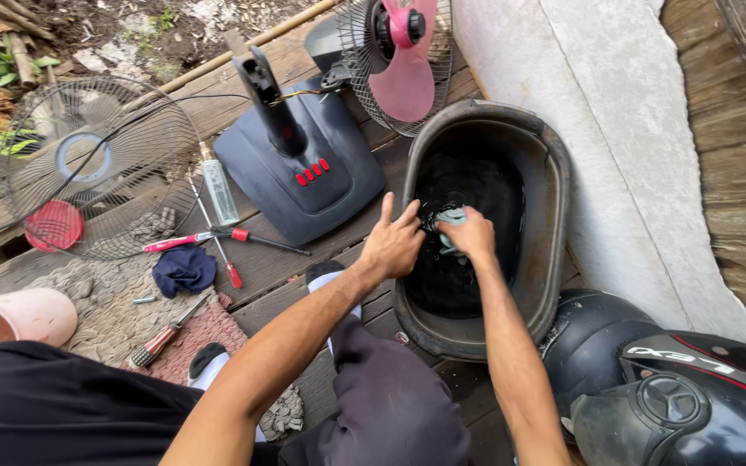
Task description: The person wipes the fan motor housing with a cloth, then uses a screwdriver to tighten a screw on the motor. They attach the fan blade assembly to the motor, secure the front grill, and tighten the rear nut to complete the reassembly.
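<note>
Scrubbing inside the dark tub (554, 224) — right hand (470, 235) squeezing a wet cloth (451, 217), left hand (393, 243) open, fingers spread, steadying the rim — best rubbing slow.

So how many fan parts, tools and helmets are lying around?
Fan parts: 3 - round wire fan guard, dark grey fan base with red buttons, pink-bladed fan head
Screwdrivers: 3 - two red-handled, one ribbed-handled
Black helmets: 2
Total: 8
</note>
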